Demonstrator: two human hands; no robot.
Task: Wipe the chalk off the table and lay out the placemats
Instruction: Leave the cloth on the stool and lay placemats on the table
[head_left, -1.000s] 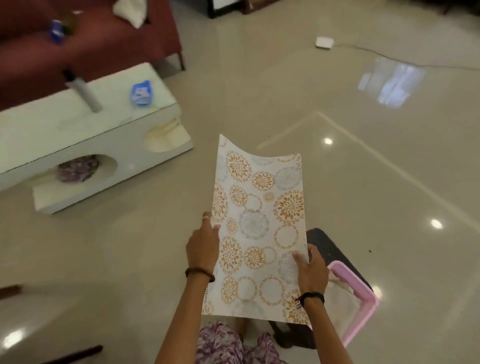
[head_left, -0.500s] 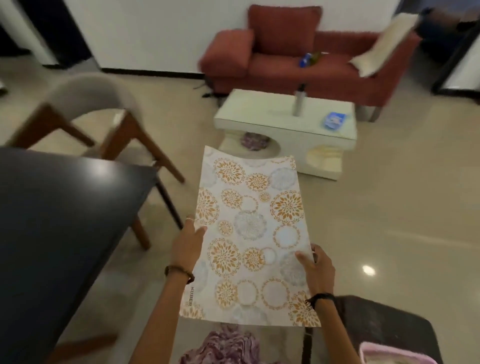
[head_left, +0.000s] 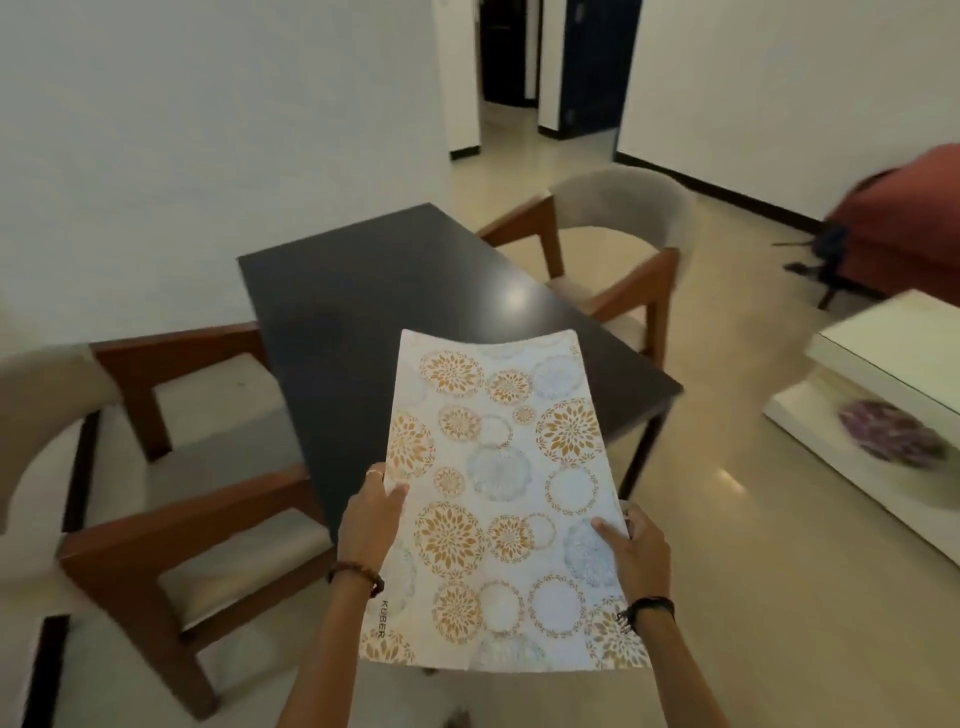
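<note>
A dark, glossy counter (head_left: 395, 291) stands against a pale wall, its top bare and catching a soft glare. A padded wooden chair (head_left: 171, 499) sits at the counter's left side and another chair (head_left: 618, 249) at its right; past the counter's far end a doorway opens into a dark hall. Right of the counter, across the shiny beige floor, is a low white coffee table (head_left: 893, 358) with a purple patterned thing in its lower recess. A placemat (head_left: 498, 499), white with orange and grey floral rings, is held in the air over the counter's near end. The left hand (head_left: 369, 525) pinches its left edge, the right hand (head_left: 636, 551) its right edge, thumbs on top.
</note>
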